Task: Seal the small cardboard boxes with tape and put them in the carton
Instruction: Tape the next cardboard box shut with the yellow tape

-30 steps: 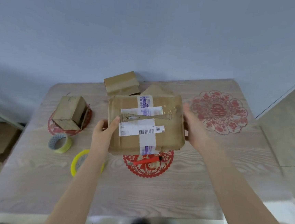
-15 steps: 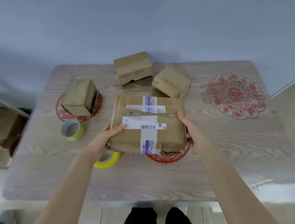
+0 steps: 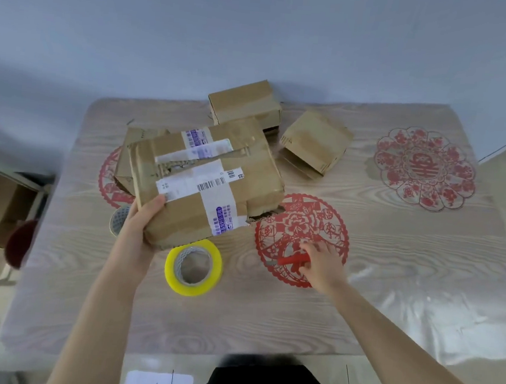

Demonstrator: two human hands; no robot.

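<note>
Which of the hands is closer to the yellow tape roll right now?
Left. The left hand, gripping the big carton, is just left of the yellow tape roll; the right hand is farther off to its right, grasping the red cutter.

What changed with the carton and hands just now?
The right hand let go of the carton and now pinches the red tool. The left hand alone holds the carton, shifted left and tilted. The yellow tape roll and rear small boxes stayed.
</note>
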